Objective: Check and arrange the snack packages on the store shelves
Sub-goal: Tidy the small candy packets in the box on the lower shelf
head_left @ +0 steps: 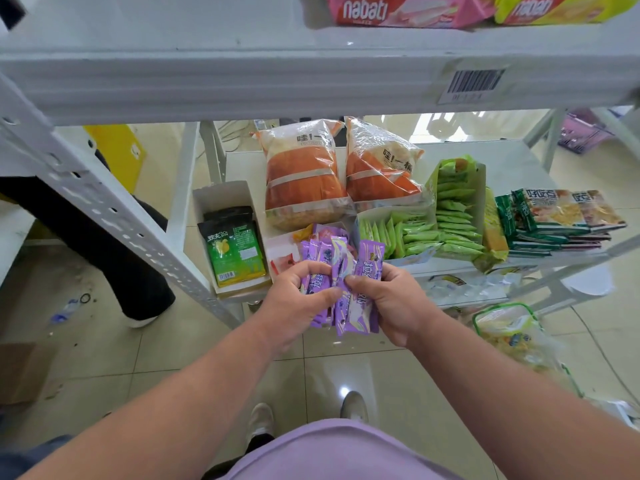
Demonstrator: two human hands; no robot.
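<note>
A: What is the person wearing?

B: A plain, soft lilac short-sleeved top (343,452) fills the bottom edge. Both forearms are bare, with no watch or jewellery showing on the left hand (294,299) or the right hand (391,299).

A: And below that?

B: Dark trousers (258,443), only a sliver visible, and pale, off-white rounded-toe shoes (354,407) on both feet.

"nabati" reads in white on the pink wafer pack (408,10) and again on the yellow wafer pack (557,8) at the upper shelf's right end, while a barcode label (474,83) sits on that shelf's front edge, its digits blurred.
</note>
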